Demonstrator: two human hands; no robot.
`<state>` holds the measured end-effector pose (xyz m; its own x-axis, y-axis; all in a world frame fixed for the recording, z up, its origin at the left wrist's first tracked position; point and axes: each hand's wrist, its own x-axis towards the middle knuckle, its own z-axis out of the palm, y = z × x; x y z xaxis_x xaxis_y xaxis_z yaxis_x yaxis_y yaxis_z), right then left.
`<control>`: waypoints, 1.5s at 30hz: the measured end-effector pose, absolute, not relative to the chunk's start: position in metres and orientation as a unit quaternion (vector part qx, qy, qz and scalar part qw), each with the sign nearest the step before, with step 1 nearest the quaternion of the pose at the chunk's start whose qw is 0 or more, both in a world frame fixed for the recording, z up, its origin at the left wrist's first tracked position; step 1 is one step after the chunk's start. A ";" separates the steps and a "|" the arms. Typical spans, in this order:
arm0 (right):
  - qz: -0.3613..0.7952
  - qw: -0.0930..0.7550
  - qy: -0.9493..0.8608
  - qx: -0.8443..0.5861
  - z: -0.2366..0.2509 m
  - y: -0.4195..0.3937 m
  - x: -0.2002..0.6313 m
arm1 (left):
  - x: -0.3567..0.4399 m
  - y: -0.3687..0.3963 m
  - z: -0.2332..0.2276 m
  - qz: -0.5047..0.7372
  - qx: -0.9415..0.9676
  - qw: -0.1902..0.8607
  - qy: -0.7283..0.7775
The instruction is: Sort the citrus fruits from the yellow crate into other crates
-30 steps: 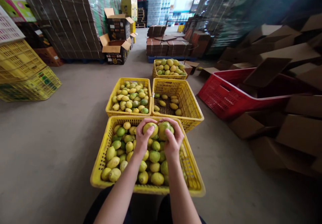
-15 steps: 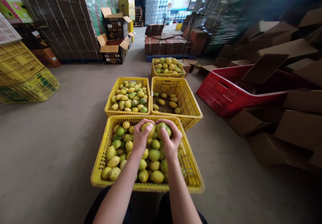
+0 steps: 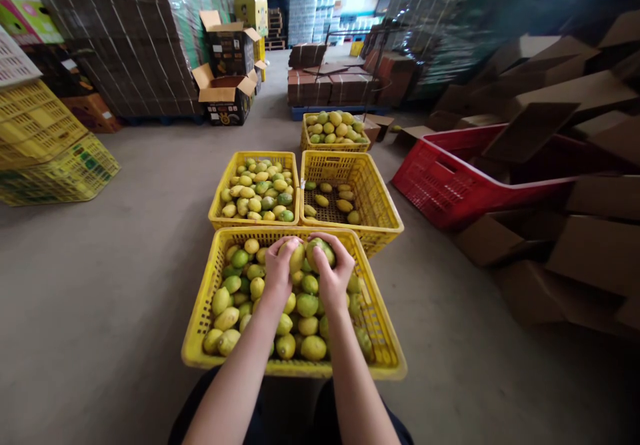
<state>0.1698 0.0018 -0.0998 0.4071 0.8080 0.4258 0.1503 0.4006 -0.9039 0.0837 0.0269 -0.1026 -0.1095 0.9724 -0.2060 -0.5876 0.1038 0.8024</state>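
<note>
My left hand [image 3: 280, 265] is closed around a yellow lemon [image 3: 297, 258], thumb on its near side. Beside it, my right hand [image 3: 336, 268] grips a greener lemon [image 3: 321, 253], its thumb across the front. Both hands are raised over the far half of the nearest yellow crate [image 3: 390, 365], which holds many yellow and green lemons [image 3: 307, 305]. My forearms cover part of that fruit.
Behind stand a yellow crate [image 3: 214, 215] full of lemons, one [image 3: 385, 208] with several lemons on its bottom, and a filled one [image 3: 306, 146] farther back. A red crate [image 3: 430, 185] with cardboard is at right. Stacked yellow crates [image 3: 55, 171] stand left, open boxes [image 3: 227, 101] at back.
The right hand has turned its lemon and moved slightly left. The left hand's lemon has also turned a little. Both hands keep their hold.
</note>
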 end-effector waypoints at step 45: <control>0.454 0.710 -0.276 -0.462 -0.100 0.017 0.168 | 0.062 0.041 -0.080 0.626 0.216 0.673 0.329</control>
